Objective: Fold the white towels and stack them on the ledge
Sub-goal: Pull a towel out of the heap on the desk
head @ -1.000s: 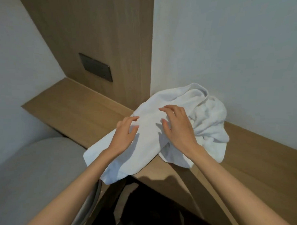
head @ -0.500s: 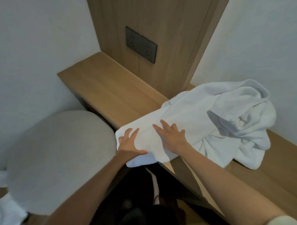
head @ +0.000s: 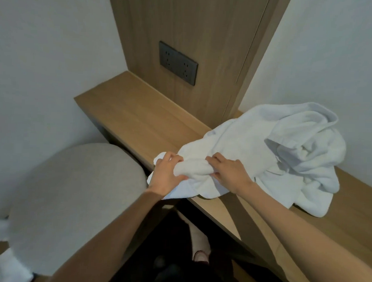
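Note:
A white towel [head: 240, 140] lies crumpled on the wooden ledge [head: 139, 118], its near end hanging over the front edge. My left hand [head: 166, 175] grips that near end at the ledge's edge. My right hand [head: 228, 174] grips a bunched roll of the same towel just to the right. The rest of the towel piles up in loose folds against the white wall at the right; whether the pile holds more than one towel I cannot tell.
A grey rounded cushioned seat [head: 73, 196] stands left of the ledge, close below its edge. More white cloth [head: 1, 261] lies at the bottom left. A dark socket plate [head: 178, 65] sits on the wood panel behind the ledge.
My hands slid along the towel from its middle to its near end, first pressing flat, and now both grip bunched cloth. The camera view has swung left.

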Motion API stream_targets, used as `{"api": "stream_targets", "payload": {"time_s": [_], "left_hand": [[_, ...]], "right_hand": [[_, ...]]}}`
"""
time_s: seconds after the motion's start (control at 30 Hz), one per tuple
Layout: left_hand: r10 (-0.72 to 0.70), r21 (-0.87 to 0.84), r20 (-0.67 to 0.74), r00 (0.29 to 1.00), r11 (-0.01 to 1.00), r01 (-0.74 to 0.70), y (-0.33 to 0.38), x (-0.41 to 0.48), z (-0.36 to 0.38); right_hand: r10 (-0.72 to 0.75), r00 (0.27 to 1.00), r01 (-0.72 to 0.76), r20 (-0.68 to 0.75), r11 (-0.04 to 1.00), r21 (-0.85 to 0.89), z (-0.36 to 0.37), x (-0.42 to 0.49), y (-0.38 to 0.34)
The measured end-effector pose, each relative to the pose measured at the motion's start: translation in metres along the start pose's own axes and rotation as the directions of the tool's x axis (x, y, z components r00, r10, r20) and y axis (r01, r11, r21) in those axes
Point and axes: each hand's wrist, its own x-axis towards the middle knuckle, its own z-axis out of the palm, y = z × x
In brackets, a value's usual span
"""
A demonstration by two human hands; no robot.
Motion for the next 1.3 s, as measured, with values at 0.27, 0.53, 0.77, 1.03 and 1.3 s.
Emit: {"api": "stream_targets", "payload": {"time_s": [0.27,0.53,0.77,1.03,1.3], "left_hand": [[0.299,-0.140,-0.084,0.951,0.941,-0.308,0.068,0.063,-0.027],[0.026,0.211,0.330,0.944,0.972,-0.101,0.076,0.085,0.037],[0.076,0.188,0.302,0.950,0.973,-0.137,0.072,0.064,0.005],[0.072,0.311,-0.051,0.996,0.949,-0.052,0.080,-0.029,-0.043],[-0.109,0.304,-0.220,0.969,0.937,0.174,0.047,-0.128,-0.086]], "right_hand": [[0.299,0.913,-0.271,-0.277,0.953,0.136,-0.027,-0.015,0.037],[0.378,0.921,-0.370,-0.100,0.925,0.086,0.016,-0.017,0.054],[0.266,0.913,-0.238,-0.309,0.963,0.126,-0.015,-0.023,0.059],[0.036,0.910,0.050,-0.412,0.979,0.196,-0.050,-0.042,0.010],[-0.132,0.889,0.246,-0.439,0.945,0.215,-0.047,-0.046,-0.092]]}}
